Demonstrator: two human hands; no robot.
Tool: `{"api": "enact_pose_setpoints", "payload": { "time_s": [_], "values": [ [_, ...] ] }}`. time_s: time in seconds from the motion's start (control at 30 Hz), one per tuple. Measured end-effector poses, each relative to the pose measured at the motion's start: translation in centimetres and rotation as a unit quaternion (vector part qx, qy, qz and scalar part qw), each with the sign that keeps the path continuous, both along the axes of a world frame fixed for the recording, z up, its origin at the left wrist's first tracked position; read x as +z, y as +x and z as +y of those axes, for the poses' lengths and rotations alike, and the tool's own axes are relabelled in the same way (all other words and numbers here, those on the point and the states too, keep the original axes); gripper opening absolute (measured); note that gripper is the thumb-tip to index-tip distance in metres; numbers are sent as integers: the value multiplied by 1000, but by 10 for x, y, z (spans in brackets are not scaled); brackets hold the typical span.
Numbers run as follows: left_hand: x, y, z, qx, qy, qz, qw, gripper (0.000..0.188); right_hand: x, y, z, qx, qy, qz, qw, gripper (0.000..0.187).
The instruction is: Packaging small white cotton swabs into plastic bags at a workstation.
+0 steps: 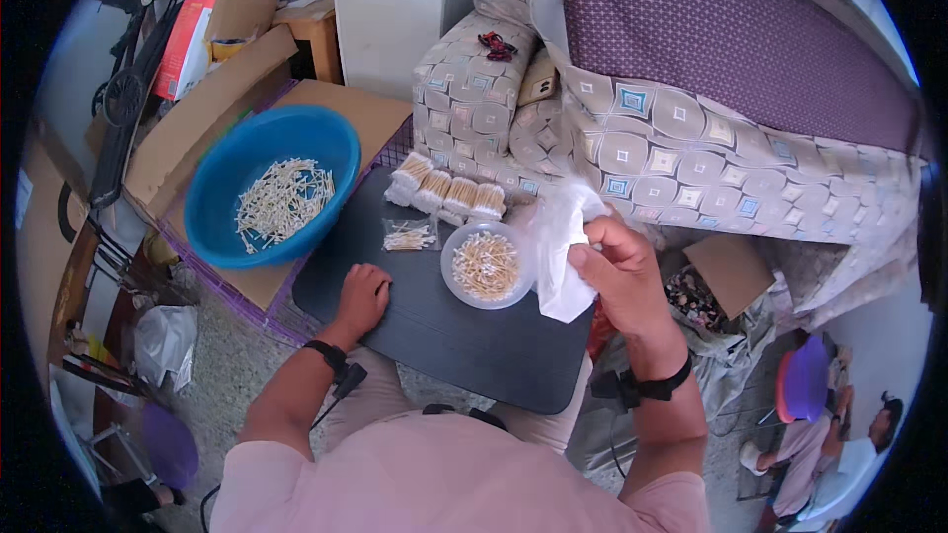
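My right hand [622, 271] is raised over the right edge of the dark surface [464, 336], fingers pinched closed on a clear plastic bag [561, 257] that hangs crumpled below the thumb. Just left of the bag, almost touching it, stands a round clear container [484, 265] full of cotton swabs, upright on the surface. My left hand [362, 298] lies on the same surface, well to the left of the container, fingers curled under in a loose fist with nothing in it that I can see. I wear a dark band on each wrist.

Beyond the container, at the far edge of the surface, I see a row of bundled swabs [446, 193] packed side by side, and in front of them a small flat packet of swabs [409, 235]. Further left, off the surface, a blue basin [341, 148] rests on flattened cardboard [193, 128] and holds a loose heap of swabs. Behind everything is a patterned cushioned sofa [642, 153] with a purple cover [731, 30]. A seated person [839, 454] shows at the lower right.
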State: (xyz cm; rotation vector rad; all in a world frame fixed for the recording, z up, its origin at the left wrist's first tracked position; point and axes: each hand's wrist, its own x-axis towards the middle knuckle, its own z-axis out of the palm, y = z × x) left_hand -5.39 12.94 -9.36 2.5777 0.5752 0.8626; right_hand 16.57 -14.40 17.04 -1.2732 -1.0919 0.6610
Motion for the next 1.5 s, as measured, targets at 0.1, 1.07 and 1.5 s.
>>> {"api": "enact_pose_setpoints", "payload": {
  "time_s": [0.1, 1.07, 1.5],
  "values": [
    [-5, -1, 2, 0, 15, -9, 1000, 7, 2, -4, 1, -75, 50, -120, 989, 10],
    [200, 52, -119, -368, -423, -222, 798, 22, -4, -52, -1, -124, 10, -302, 945, 14],
    [221, 30, -137, -455, -256, -192, 831, 15, 59, -99, -21, -88, 179, -293, 935, 13]
  ]
}}
